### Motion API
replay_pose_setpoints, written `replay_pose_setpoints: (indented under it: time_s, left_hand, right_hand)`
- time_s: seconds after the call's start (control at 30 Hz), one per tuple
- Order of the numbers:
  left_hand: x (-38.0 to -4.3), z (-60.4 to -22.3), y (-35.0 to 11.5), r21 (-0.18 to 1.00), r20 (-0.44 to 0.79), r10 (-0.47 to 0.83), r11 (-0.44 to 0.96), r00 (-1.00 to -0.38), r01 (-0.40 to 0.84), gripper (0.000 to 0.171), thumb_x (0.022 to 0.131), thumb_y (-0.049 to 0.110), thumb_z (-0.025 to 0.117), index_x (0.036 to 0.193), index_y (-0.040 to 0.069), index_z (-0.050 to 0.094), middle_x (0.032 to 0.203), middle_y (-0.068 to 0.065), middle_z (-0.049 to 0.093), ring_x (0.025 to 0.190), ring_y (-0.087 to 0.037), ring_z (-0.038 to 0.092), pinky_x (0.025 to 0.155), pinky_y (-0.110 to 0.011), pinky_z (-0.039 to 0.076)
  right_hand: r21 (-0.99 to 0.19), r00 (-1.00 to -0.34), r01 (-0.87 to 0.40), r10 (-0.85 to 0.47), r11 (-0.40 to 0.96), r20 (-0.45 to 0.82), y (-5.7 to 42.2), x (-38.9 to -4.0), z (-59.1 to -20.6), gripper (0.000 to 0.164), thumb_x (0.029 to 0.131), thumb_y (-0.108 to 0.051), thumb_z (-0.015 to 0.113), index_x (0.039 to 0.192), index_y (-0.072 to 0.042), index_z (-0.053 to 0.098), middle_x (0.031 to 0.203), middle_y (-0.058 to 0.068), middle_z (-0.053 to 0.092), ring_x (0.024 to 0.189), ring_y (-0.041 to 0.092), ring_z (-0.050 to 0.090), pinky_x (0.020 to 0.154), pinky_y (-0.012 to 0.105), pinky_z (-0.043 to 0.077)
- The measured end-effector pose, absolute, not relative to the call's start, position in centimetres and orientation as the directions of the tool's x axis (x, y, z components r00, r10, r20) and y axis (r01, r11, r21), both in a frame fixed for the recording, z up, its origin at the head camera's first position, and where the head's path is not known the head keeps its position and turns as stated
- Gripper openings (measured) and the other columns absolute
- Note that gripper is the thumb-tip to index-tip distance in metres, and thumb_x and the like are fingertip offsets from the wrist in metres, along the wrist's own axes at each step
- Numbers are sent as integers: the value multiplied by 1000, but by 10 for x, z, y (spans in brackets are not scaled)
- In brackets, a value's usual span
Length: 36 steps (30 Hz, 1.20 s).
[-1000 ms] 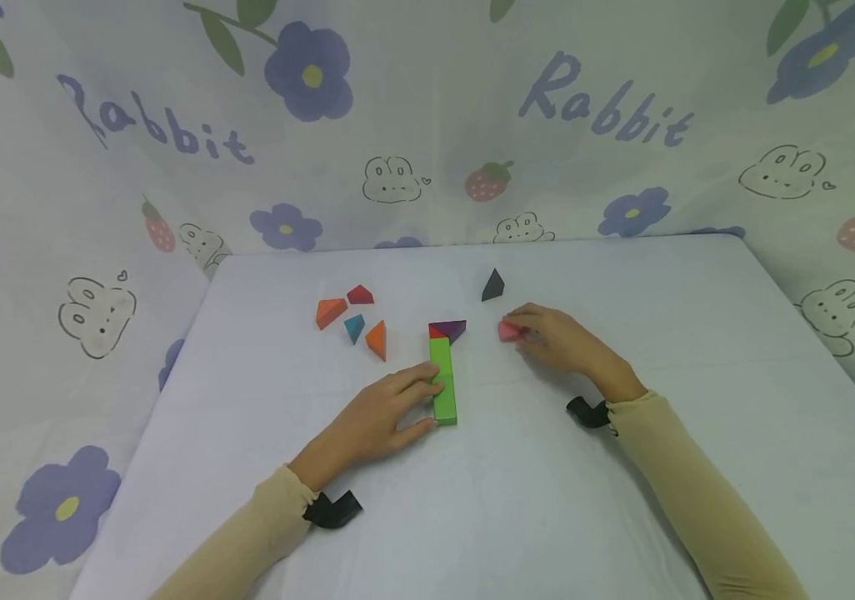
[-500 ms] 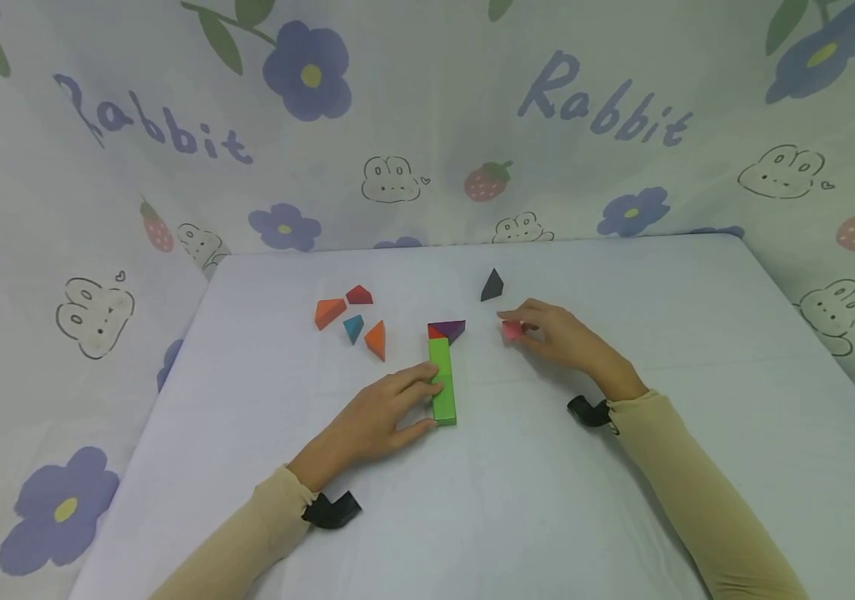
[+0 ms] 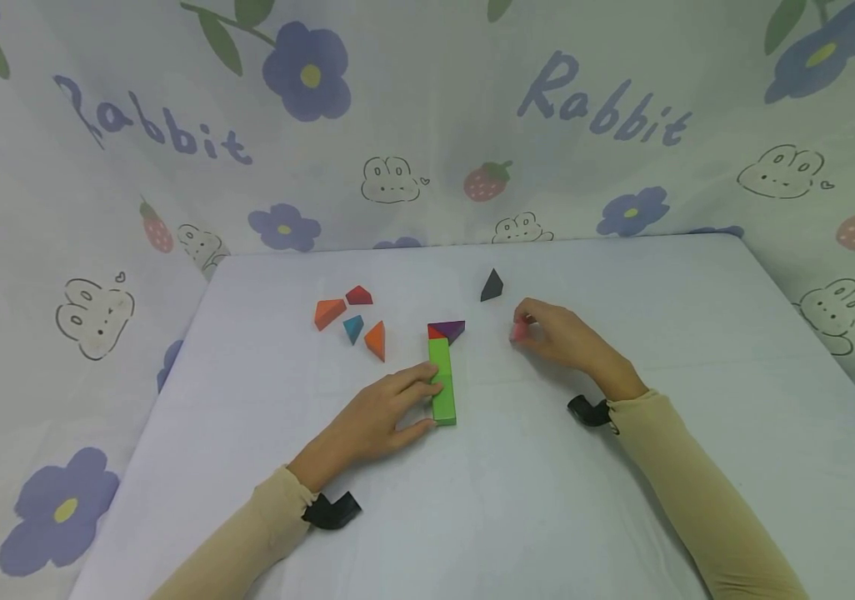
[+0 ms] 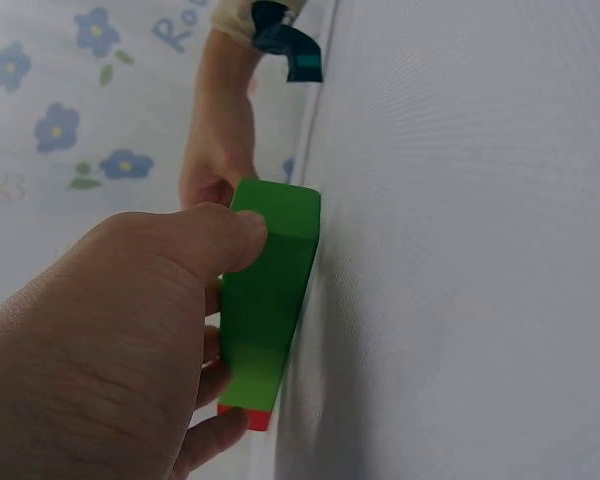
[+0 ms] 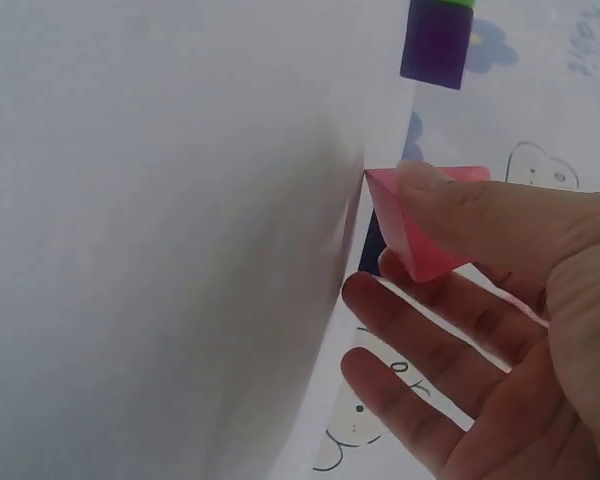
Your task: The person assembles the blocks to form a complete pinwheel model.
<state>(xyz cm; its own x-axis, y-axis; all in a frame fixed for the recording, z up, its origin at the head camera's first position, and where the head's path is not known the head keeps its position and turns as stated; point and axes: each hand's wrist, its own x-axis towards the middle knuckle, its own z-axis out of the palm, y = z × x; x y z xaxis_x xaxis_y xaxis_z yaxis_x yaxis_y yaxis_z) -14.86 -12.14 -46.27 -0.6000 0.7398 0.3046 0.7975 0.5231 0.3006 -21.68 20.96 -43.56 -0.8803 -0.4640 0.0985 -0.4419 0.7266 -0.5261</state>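
Note:
In the head view my left hand rests against a long green block with a seam across its top. The thumb touches its near end and relaxed fingertips lie along its left edge. A small red triangular block and a purple triangular block sit at its far end. To the right, my right hand pinches a pink triangular block between thumb and fingers. In the right wrist view the thumb lies across the pink block, and the lower fingers are spread apart from it.
A dark grey triangular block lies behind the right hand. Left of the middle are two orange blocks, a red one and a blue one. A white cloth covers the table; a printed curtain stands behind.
The pink block has turned in the right hand's fingers and shifted slightly right, with the fingertips drawn in around it. The left hand and the green block have stayed put.

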Motion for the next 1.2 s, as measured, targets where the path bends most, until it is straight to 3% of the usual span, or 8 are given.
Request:
replay_pose_setpoints:
  time_s: [0.27, 0.57, 0.8, 1.0, 1.2]
  left_hand:
    - [-149, -463, -122, 305, 294, 743, 523, -602, 796, 45, 90, 32, 70, 129, 14, 61, 144, -4, 51, 138, -16, 45, 111, -33, 42]
    - [-149, -462, -121, 304, 307, 742, 517, -596, 800, 44, 89, 31, 72, 128, 13, 62, 143, -5, 52, 137, -17, 47, 109, -35, 45]
    - [-148, -461, -121, 306, 303, 743, 518, -597, 799, 44, 89, 31, 72, 128, 13, 62, 143, -5, 53, 137, -17, 47, 109, -35, 44]
    - [-148, -460, -121, 306, 300, 744, 519, -598, 798, 45, 89, 31, 72, 128, 13, 62, 143, -6, 52, 137, -18, 47, 108, -36, 45]
    - [-147, -460, -121, 304, 290, 743, 527, -604, 794, 45, 89, 31, 71, 129, 14, 61, 143, -5, 52, 138, -17, 46, 109, -35, 45]
  right_hand:
    - [-508, -884, -435, -460, 743, 83, 210, -215, -436, 25, 84, -6, 76, 102, -5, 58, 102, 8, 62, 98, 23, 60, 90, 41, 51]
    - [-471, -875, -468, -467, 748, 128, 211, -217, -437, 22, 88, -15, 74, 105, -5, 65, 101, 8, 67, 97, 24, 62, 88, 41, 53]
    - [-465, -884, -457, -446, 758, 143, 211, -216, -435, 15, 93, -5, 63, 107, -7, 69, 101, 8, 71, 90, 24, 56, 79, 39, 50]
    - [-464, -927, -366, -362, 807, 102, 211, -216, -435, 16, 96, -10, 60, 110, -7, 67, 109, 12, 69, 100, 29, 57, 88, 44, 49]
    - [-434, -920, -389, -370, 813, 131, 213, -217, -435, 20, 98, -11, 58, 115, -5, 66, 118, 15, 66, 113, 34, 56, 100, 50, 46]
